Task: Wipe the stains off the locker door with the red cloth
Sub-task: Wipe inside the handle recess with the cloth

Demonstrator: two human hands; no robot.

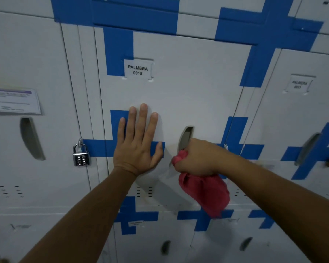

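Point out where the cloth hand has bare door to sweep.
Bare: between the label and the left hand, rightward above the handle slot. Crowded: the lower band, where the right hand bunches the red cloth.

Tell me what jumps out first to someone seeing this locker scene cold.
The red cloth stands out first, bunched in the right hand and hanging below the recessed handle of the middle locker door. Beside it, the left hand is pressed flat on that door, fingers spread. Bold blue tape crosses cover the white lockers, and a silver padlock hangs at the door's left edge.
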